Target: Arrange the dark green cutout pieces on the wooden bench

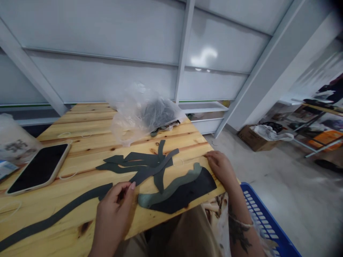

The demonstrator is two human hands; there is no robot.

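My left hand (116,210) is closed, with thumb and forefinger pinching the near end of a dark grey curved strip (154,167) of thin, leather-like material. Other dark cut pieces (139,157) lie under and beyond that strip. A long dark band (66,208) runs leftward from beside the same hand. Between my hands lies a wide black piece (187,191), with a grey-green wavy piece (171,187) along its upper side. At the table's right edge, my right hand (219,166) has its fingers bent together; anything in them is hidden.
A clear plastic bag (128,117) with dark contents sits at the back of the wooden table (91,146). Left are a phone (39,169), another plastic bag (18,139) and thin pale loops (68,175). A blue basket (268,217) stands right, below table height.
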